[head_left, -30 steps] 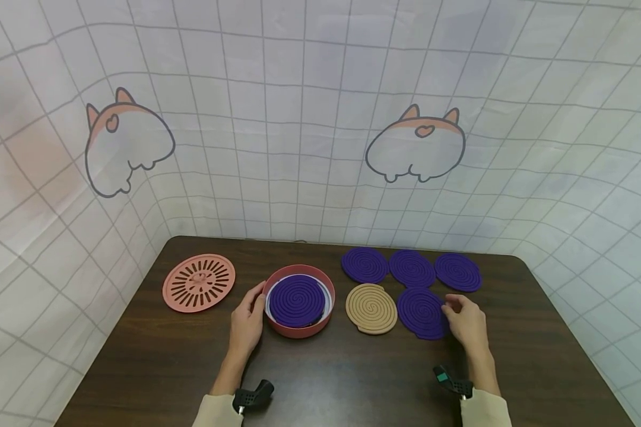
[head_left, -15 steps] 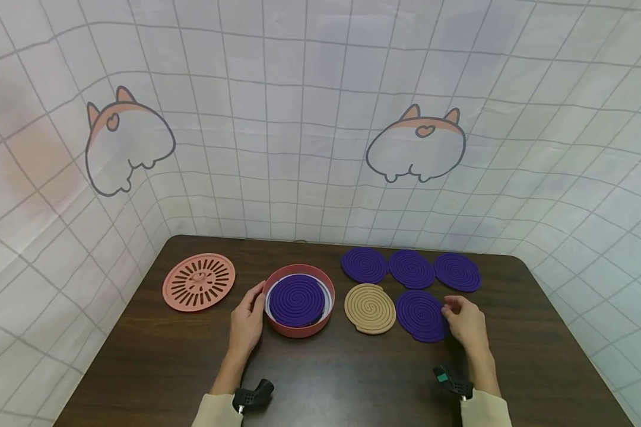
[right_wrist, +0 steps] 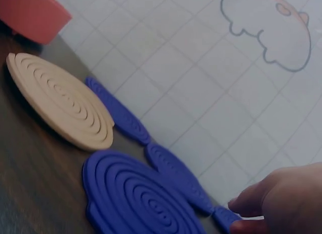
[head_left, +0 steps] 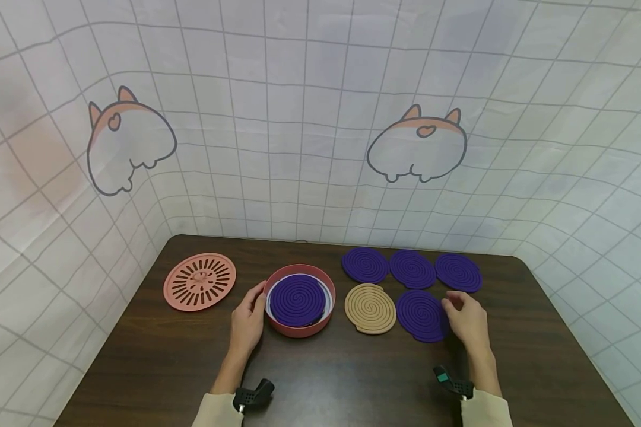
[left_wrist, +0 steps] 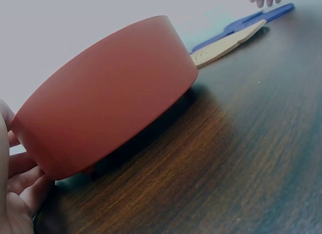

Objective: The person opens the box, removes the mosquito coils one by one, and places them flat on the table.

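Note:
My left hand (head_left: 248, 320) grips the left side of a round red mosquito coil box (head_left: 299, 333). In the left wrist view, fingers curl against the box's side (left_wrist: 110, 93). A purple mosquito coil (head_left: 297, 300) lies inside, over a white liner. At the right, my right hand (head_left: 467, 319) hovers by the right edge of the nearest purple coil (head_left: 421, 315), its fingers loosely curled with nothing between them. Left of that coil lies a tan coil (head_left: 370, 308). The right wrist view shows the right hand (right_wrist: 284, 199) apart from the near purple coil (right_wrist: 136, 199).
A pink slotted lid (head_left: 199, 282) lies at the left of the dark wooden table (head_left: 320, 379). Behind the tan coil, more purple coils (head_left: 365, 265) form a row along the back edge. A white grid-patterned curtain (head_left: 278, 148) encloses the table's back and sides.
The near purple coil and tan coil have shifted very slightly left and toward me. My right hand has let go of the purple coil and lifted a little. My left hand stays put.

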Tool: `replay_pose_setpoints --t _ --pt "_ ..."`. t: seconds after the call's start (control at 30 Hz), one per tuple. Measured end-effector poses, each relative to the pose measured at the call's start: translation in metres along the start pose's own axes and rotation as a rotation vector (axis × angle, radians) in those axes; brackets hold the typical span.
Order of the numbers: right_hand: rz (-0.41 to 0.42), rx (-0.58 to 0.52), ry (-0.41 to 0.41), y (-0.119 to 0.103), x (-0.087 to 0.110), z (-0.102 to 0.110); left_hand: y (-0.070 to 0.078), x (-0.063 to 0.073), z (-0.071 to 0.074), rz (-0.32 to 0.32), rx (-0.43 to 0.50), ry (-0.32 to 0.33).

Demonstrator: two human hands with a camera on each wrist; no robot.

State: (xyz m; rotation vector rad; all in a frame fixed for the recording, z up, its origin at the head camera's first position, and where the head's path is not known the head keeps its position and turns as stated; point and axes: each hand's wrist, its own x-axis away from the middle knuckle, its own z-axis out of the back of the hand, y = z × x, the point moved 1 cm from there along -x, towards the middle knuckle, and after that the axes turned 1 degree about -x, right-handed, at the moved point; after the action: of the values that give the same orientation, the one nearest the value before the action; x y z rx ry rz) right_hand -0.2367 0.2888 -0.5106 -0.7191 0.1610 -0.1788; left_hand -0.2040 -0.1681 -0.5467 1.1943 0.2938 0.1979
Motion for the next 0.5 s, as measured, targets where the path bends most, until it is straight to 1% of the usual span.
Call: replay_pose_setpoints --t 0.2,0.33,0.5 --pt "0.038 -0.04 0.078 -0.014 0.002 0.007 0.0 0.0 0.0 0.004 -0.004 -0.003" --pt "0.063 -0.059 0.101 -0.024 0.004 0.011 -0.001 0.0 0.0 0.008 0.001 -0.009" --pt "0.105 -0.053 0.129 -0.038 0.004 0.014 -0.001 0.0 0.001 0.005 -0.001 -0.009"
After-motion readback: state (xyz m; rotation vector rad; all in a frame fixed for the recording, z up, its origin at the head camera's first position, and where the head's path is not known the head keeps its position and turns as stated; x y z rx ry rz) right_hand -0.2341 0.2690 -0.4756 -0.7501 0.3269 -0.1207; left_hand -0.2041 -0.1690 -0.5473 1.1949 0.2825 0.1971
